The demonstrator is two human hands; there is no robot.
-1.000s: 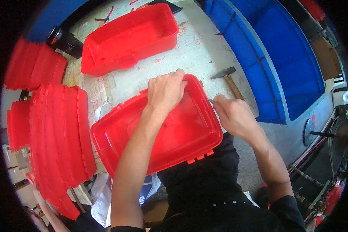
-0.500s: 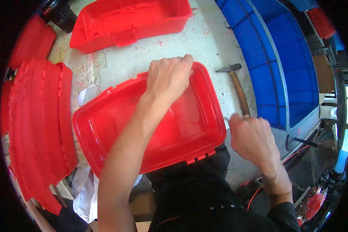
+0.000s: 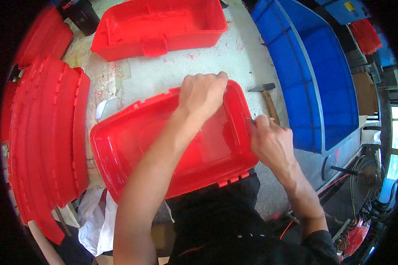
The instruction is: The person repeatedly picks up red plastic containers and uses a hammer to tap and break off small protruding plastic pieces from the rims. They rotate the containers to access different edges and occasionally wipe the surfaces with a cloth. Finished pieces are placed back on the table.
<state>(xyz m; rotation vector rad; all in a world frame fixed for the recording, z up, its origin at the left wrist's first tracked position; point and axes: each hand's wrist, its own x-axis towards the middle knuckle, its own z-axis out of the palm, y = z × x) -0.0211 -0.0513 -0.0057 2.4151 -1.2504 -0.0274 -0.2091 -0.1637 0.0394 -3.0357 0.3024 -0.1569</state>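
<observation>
A shallow red plastic tray or lid (image 3: pixel 132 145) with notched edges lies tilted between my arms, its near edge against my dark clothing. My left hand (image 3: pixel 203 95) reaches across it, fingers closed over the far rim near the right corner. At the right rim, my right hand (image 3: pixel 273 140) is closed round a small thin tool (image 3: pixel 251 120); only its dark tip shows, so its exact kind is unclear. The tip is at or very close to the tray's edge. A hammer (image 3: pixel 268 99) with a wooden handle lies just beyond my right hand.
A deeper red plastic box (image 3: pixel 154 46) stands at the far side of the table (image 3: pixel 141 75), which has red shavings on it. Stacked red trays (image 3: pixel 48 132) line the left. A large blue crate (image 3: pixel 296 75) borders the right. Another person's arm (image 3: pixel 44 243) shows at lower left.
My right hand has moved up and left, bringing the tool's tip to the tray's right rim. My left hand keeps its hold on the far rim; the whole view has shifted slightly.
</observation>
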